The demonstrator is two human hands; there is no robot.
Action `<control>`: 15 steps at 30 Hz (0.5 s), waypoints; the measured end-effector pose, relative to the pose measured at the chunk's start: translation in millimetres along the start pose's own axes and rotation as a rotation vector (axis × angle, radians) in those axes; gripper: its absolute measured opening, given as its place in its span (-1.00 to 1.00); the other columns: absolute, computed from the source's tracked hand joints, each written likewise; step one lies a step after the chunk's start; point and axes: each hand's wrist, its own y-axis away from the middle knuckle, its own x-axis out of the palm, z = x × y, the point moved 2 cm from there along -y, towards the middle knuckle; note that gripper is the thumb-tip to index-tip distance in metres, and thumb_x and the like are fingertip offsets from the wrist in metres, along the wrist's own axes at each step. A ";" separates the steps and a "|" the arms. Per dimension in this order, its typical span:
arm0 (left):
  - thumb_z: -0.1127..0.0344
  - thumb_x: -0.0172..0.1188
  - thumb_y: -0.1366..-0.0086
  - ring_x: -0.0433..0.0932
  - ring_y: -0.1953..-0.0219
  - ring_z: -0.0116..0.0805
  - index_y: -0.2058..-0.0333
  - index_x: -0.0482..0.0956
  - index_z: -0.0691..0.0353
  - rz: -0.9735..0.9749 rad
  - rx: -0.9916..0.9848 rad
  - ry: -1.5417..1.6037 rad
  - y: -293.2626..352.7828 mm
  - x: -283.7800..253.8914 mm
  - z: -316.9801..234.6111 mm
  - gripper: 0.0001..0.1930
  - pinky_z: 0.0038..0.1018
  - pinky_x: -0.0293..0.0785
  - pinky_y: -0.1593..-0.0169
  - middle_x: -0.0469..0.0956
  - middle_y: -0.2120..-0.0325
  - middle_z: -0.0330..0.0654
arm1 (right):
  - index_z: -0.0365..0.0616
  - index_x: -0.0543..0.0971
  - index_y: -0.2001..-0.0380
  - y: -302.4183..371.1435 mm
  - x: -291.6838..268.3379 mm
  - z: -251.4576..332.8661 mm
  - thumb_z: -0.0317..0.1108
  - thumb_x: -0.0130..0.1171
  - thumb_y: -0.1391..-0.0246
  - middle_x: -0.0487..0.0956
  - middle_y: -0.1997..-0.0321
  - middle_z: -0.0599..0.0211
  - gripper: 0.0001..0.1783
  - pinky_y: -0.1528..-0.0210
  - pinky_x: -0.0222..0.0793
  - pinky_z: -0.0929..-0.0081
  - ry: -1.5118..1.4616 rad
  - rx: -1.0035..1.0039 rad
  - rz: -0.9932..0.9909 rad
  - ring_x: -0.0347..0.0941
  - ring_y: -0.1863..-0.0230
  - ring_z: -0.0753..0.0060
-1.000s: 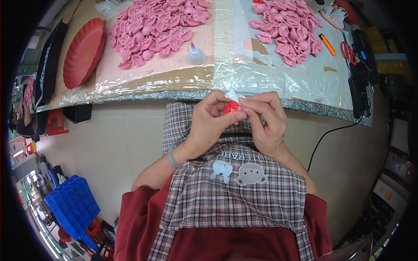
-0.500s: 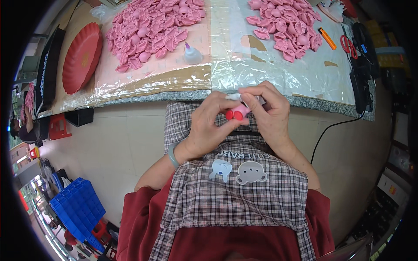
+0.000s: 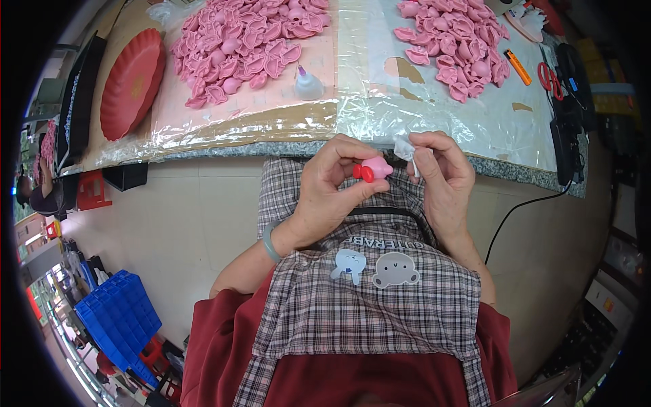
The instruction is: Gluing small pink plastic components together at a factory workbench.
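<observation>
Pink and red, the small figure sits pinched in the left hand, its long axis pointing rightward; I see the right hand, near its tip but apart, pinching white tissue.

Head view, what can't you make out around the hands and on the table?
In the head view:
Small pink figure with red ovals: the side that the left hand covers.
Crumpled white cloth-like piece: the part that the right hand covers.
Left pile of pink shell-shaped pieces: its far end, cut off by the upper edge.
</observation>
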 end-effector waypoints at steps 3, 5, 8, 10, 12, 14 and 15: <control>0.67 0.31 -0.03 0.49 0.10 -0.36 0.14 0.42 0.35 -0.024 0.016 -0.047 3.1 -2.7 6.4 -0.60 -0.47 0.53 0.01 0.40 0.15 -0.12 | -0.24 0.57 0.21 2.3 5.2 6.7 -0.50 0.17 -0.13 0.49 0.25 0.37 -0.85 0.39 0.29 0.72 0.202 -0.107 0.069 0.39 0.37 0.67; 0.65 0.34 -0.02 0.50 0.12 -0.37 0.15 0.43 0.34 -0.045 0.020 -0.067 1.7 -2.8 4.7 -0.60 -0.48 0.53 0.05 0.41 0.16 -0.13 | -0.27 0.54 0.22 0.7 11.9 12.7 -0.53 0.17 -0.11 0.48 0.23 0.35 -0.86 0.33 0.30 0.71 0.351 -0.160 0.151 0.39 0.32 0.64; 0.56 0.39 0.00 0.51 0.20 -0.39 0.21 0.44 0.33 -0.055 0.027 -0.284 0.8 -2.4 -0.1 -0.63 -0.50 0.54 0.13 0.45 0.24 -0.14 | -0.29 0.52 0.27 -0.1 14.8 10.9 -0.57 0.18 -0.09 0.47 0.22 0.32 -0.88 0.24 0.32 0.69 0.465 -0.136 0.238 0.40 0.27 0.61; 0.49 0.43 0.02 0.52 0.29 -0.36 0.25 0.46 0.31 -0.090 0.119 -0.417 2.9 -2.1 2.1 -0.63 -0.53 0.55 0.24 0.48 0.34 -0.13 | -0.28 0.51 0.29 1.0 14.4 6.0 -0.58 0.19 -0.08 0.48 0.23 0.32 -0.89 0.22 0.34 0.68 0.431 -0.058 0.239 0.41 0.25 0.61; 0.47 0.44 0.04 0.52 0.32 -0.34 0.25 0.46 0.30 -0.084 0.148 -0.474 3.5 -0.1 3.8 -0.62 -0.54 0.54 0.27 0.48 0.36 -0.12 | -0.28 0.50 0.32 3.7 13.9 -2.1 -0.59 0.17 -0.09 0.49 0.27 0.33 -0.92 0.23 0.34 0.68 0.363 0.059 0.132 0.42 0.26 0.62; 0.46 0.45 0.06 0.52 0.34 -0.32 0.26 0.47 0.30 -0.072 0.175 -0.531 2.1 1.0 0.4 -0.61 -0.55 0.54 0.30 0.48 0.37 -0.12 | -0.28 0.50 0.32 3.5 17.6 -5.5 -0.59 0.17 -0.09 0.49 0.30 0.34 -0.92 0.24 0.34 0.69 0.283 0.137 0.069 0.42 0.27 0.63; 0.45 0.46 0.07 0.52 0.36 -0.31 0.26 0.47 0.29 -0.025 0.241 -0.622 0.5 2.5 -5.3 -0.61 -0.54 0.54 0.31 0.48 0.37 -0.12 | -0.28 0.50 0.32 3.5 17.6 -7.7 -0.59 0.17 -0.09 0.49 0.32 0.34 -0.92 0.25 0.33 0.70 0.202 0.213 0.010 0.41 0.27 0.63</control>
